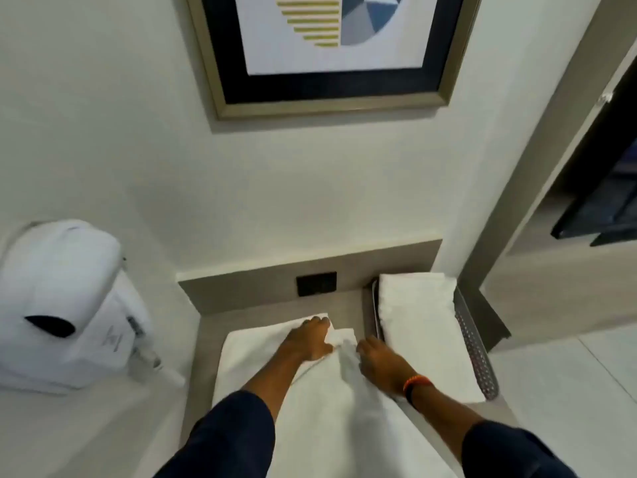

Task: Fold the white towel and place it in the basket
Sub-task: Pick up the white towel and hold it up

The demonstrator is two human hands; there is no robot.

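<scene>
A white towel point(331, 408) lies spread on a narrow grey counter point(206, 326) below me, running from near the back wall toward my body. My left hand point(310, 339) presses flat on the towel's far end, fingers around a folded corner. My right hand point(379, 363) pinches the towel's right edge beside that corner. To the right stands a grey perforated basket point(477, 353), with another folded white towel point(420, 326) lying inside it.
A white wall-mounted hair dryer point(65, 305) hangs at the left. A black wall socket point(316, 283) sits on the counter's back panel. A framed picture point(327, 53) hangs above. An open recess with a dark shelf point(593, 215) is at the right.
</scene>
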